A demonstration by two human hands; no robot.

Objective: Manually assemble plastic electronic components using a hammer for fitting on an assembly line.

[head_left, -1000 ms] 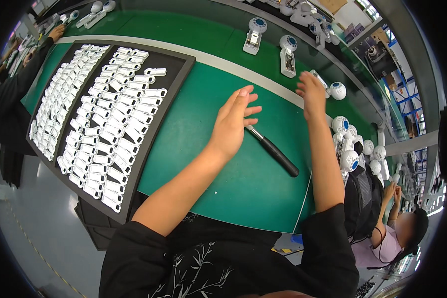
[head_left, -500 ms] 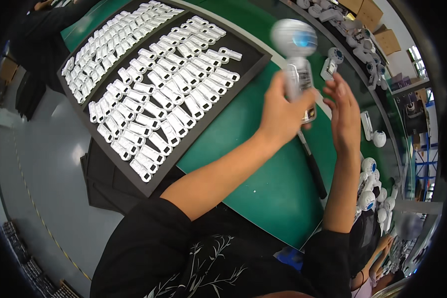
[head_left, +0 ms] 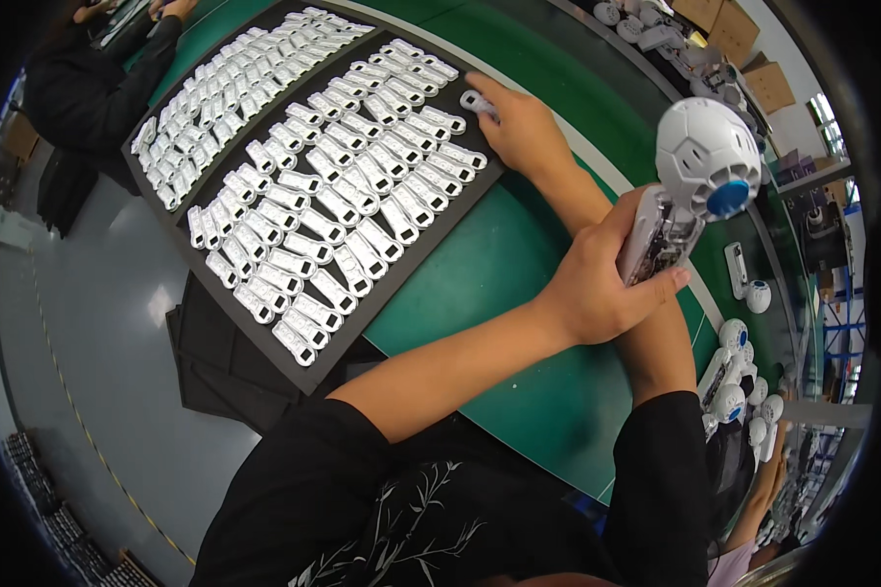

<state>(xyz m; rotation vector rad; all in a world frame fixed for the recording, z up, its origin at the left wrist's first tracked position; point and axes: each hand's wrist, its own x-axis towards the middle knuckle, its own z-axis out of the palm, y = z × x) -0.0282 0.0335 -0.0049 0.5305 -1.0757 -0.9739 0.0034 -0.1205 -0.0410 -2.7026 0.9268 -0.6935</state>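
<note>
One ball-headed device [head_left: 692,189] projects upward from the left grip [head_left: 597,291].

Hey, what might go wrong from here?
The right forearm crosses behind the left hand, so a bump might jar the white device it holds. The device's round head could tip it in that one-handed grip. The right hand, at a white cover on the black tray, might nudge neighbouring covers.

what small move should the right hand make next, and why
Probably lift the white piece off the black tray: the right hand has its fingers at it, while the left hand holds a round-headed device, its inner parts exposed.
</note>
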